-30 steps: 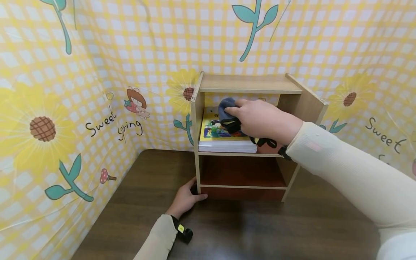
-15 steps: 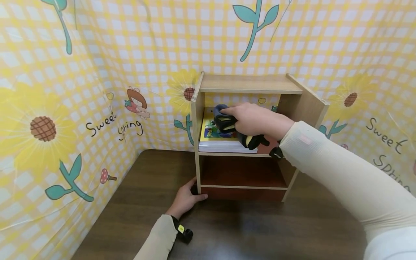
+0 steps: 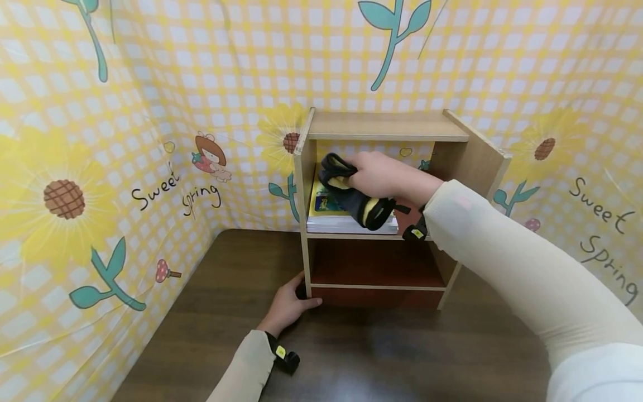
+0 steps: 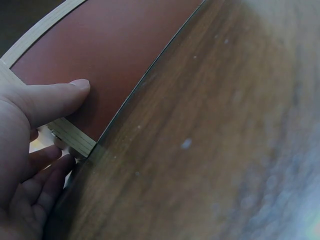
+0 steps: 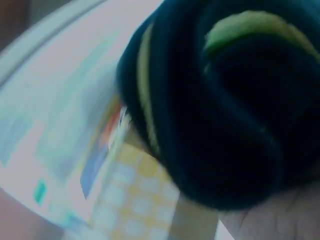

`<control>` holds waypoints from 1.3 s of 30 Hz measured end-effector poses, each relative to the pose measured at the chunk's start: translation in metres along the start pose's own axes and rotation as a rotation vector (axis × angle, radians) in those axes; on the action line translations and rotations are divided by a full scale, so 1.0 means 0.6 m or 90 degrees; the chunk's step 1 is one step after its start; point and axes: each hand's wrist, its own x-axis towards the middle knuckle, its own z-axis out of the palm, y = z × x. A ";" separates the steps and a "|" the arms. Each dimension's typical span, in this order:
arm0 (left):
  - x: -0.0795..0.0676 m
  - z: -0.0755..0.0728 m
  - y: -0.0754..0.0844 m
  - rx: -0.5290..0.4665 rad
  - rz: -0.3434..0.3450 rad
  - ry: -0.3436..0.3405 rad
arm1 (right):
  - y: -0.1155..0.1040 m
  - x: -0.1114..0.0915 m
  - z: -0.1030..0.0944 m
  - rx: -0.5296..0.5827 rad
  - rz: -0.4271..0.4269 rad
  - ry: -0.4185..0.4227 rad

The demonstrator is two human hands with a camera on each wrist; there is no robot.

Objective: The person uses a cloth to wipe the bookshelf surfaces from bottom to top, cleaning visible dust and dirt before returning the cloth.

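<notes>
My right hand [image 3: 378,174] grips a folded dark cloth [image 3: 358,202] with yellow edging, over a stack of books [image 3: 346,225] on the upper shelf. In the right wrist view the cloth [image 5: 210,125] fills much of the picture, its folds bunched and blurred. The top book has a bright yellow cover, partly hidden by the cloth. My left hand [image 3: 287,307] holds the lower left side panel of the small wooden shelf unit [image 3: 387,127]. In the left wrist view its thumb [image 4: 57,100] lies across the front of the red board, with the fingers behind the panel.
The shelf unit stands on a dark wooden table [image 3: 221,285]. Behind and around it hangs a yellow checked cloth backdrop [image 3: 241,56] with printed flowers. A lower compartment [image 3: 374,262] with a red-brown floor lies under the books.
The right hand has drawn the cloth left and slightly toward me over the books, and the cloth now folds and hangs past the stack's front edge. The left hand stays in place.
</notes>
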 end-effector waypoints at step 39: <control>-0.001 -0.002 0.003 0.009 0.006 -0.004 | 0.001 -0.020 0.075 -0.230 -0.186 0.070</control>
